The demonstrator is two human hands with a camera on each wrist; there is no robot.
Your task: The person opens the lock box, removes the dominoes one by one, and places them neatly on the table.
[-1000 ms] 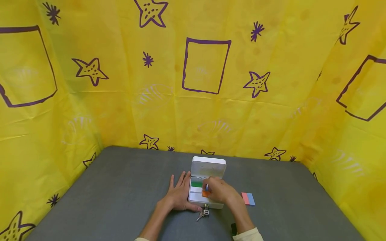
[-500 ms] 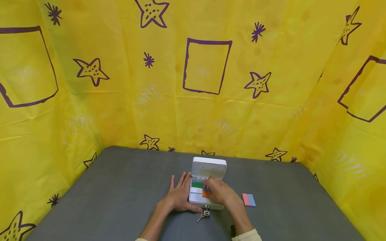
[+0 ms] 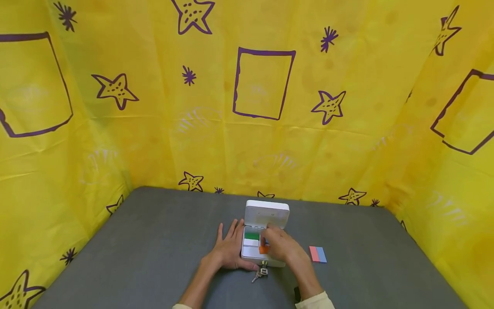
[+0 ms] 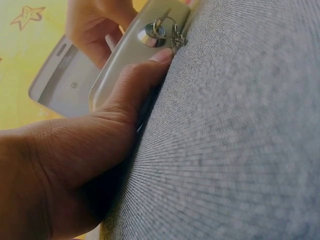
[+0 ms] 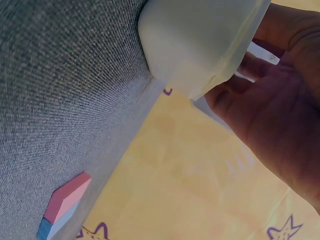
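Note:
A small white metal box point(image 3: 254, 256) stands with its lid point(image 3: 267, 213) raised. A green piece point(image 3: 252, 236), a white piece point(image 3: 251, 243) and an orange piece point(image 3: 264, 249) lie inside it. A ring of keys point(image 3: 257, 274) hangs from the lock in its front. My left hand point(image 3: 230, 251) lies along the box's left side, fingers spread, with the thumb against the front in the left wrist view. My right hand point(image 3: 281, 245) reaches over the right wall into the box. Its fingertips are hidden; a bit of blue shows by them, and whether they pinch it is unclear.
A pink and blue eraser point(image 3: 318, 254) lies on the grey table point(image 3: 173, 231) to the right of the box. Yellow cloth point(image 3: 262, 141) with purple drawings encloses the back and sides. Something small and black point(image 3: 297, 295) shows near the right wrist.
The right hand's fingers have shifted slightly within the box, and more of the orange piece's surroundings shows. My left hand and the box stay where they were.

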